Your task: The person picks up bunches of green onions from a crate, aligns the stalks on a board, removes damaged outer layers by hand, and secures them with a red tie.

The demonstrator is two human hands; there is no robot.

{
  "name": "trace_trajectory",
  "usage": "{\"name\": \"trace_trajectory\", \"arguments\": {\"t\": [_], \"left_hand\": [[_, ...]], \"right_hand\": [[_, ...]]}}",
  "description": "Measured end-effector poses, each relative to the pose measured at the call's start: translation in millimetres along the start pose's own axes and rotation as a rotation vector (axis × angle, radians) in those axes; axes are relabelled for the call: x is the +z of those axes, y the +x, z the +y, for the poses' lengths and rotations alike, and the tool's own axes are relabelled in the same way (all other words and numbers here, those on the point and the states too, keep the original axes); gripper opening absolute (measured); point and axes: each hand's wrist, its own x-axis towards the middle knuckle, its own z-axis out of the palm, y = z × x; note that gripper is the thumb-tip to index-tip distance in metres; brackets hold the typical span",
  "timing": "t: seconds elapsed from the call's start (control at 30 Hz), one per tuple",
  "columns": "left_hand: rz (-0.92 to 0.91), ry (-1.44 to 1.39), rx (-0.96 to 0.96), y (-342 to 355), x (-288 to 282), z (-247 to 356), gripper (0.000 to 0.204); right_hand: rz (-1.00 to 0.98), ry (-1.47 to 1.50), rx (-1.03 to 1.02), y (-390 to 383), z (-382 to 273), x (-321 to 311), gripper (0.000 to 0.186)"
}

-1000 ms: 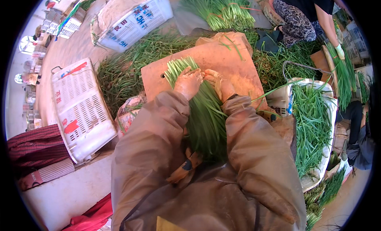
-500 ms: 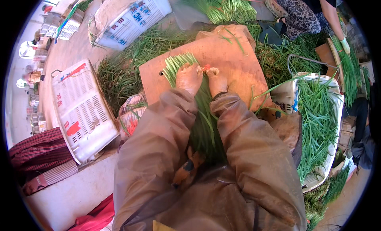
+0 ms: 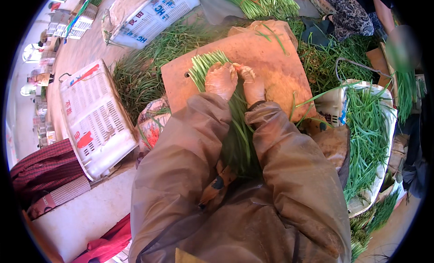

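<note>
A bundle of garlic chives (image 3: 206, 63) lies across an orange-brown board (image 3: 275, 68), its pale cut ends at the far left. The long green leaves run back between my forearms toward my lap. My left hand (image 3: 221, 81) is closed around the bundle below the cut ends. Right beside it, my right hand (image 3: 252, 85) has its fingers bent in a pinch at the bundle's right side, close to my left fingertips. What it pinches is hidden. Brown translucent sleeves cover both arms.
At right stands a white crate (image 3: 388, 123) of loose chives with a wire handle. White crates stand at left (image 3: 97, 118) and far left (image 3: 151, 19). Leaf scraps (image 3: 140, 82) cover the floor around the board. A co-worker's patterned clothing (image 3: 348, 14) shows at far right.
A red tie showed between my hands earlier; it is no longer clearly visible. My right fingers have drawn in toward my left hand. The co-worker's gloved hand at far right is now blurred.
</note>
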Motion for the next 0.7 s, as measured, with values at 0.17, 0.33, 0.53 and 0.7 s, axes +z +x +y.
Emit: {"name": "trace_trajectory", "arguments": {"t": [0.17,0.33,0.53,0.7], "left_hand": [[-0.050,-0.041,-0.033,1.5,0.0,-2.8,0.022],[0.003,-0.205,-0.136,-0.1,-14.7,4.2,0.038],[-0.231,-0.397,0.088,2.1,-14.9,-29.8,0.058],[-0.054,-0.130,-0.099,-23.8,-44.5,-7.0,0.044]], "right_hand": [[-0.056,0.197,0.192,4.1,-8.6,-0.5,0.022],[-0.130,-0.138,0.164,9.2,-52.1,3.3,0.019],[-0.189,-0.115,0.075,15.5,-68.7,13.0,0.016],[-0.098,0.184,0.373,14.1,-92.7,14.6,0.011]]}}
